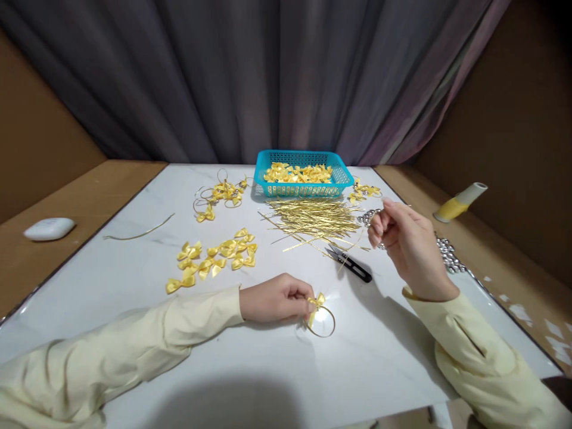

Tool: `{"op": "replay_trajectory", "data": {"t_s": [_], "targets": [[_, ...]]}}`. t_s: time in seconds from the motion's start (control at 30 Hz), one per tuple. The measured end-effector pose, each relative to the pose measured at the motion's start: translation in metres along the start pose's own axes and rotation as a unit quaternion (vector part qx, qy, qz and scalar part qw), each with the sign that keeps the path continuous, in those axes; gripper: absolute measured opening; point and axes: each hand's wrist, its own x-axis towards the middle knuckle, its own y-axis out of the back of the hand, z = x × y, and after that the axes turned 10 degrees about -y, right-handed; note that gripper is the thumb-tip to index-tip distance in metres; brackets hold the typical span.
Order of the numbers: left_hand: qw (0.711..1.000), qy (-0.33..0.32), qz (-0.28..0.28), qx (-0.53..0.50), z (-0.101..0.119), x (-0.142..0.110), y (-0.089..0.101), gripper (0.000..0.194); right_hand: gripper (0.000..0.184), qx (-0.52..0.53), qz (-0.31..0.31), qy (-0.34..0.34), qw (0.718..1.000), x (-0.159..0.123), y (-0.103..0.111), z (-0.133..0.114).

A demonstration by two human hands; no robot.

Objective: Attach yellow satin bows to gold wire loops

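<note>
My left hand (277, 298) rests on the white table (250, 369), fingers pinched on a small yellow bow with a gold wire loop (320, 316) that lies against the tabletop. Raised above the right side of the table, my right hand (409, 244) is curled with fingers closed; a thin gold strand seems to run from it, but what it holds is too small to name. Black thread snips (351, 265) lie between the two hands. A spread of gold wire strips (315, 217) lies just beyond them.
A blue basket (268, 173) of yellow bows stands at the back centre. Loose yellow bows (214, 259) lie at left, finished looped bows (221, 195) behind them. Silver beads (449, 253) sit right of my right hand. A white case (49, 228) and a yellow-white tube (460, 202) lie on the wooden ledges.
</note>
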Motion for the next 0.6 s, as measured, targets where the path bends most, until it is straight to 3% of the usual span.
{"op": "replay_trajectory", "data": {"t_s": [0.2,0.47,0.6], "targets": [[1.000,0.002,-0.005,-0.007,-0.0008,0.0003,0.0007,0.027,0.034,-0.019,0.007,0.025,0.999,0.0015,0.0056,0.0003],[0.999,-0.015,-0.001,0.041,0.0020,0.0012,0.0003,0.024,0.034,-0.201,0.086,0.121,0.968,-0.0026,0.0069,-0.0018],[1.000,-0.015,-0.002,0.015,0.0016,0.0011,0.0002,0.027,0.032,-0.195,0.078,0.108,0.972,-0.0050,0.0079,-0.0076]]}}
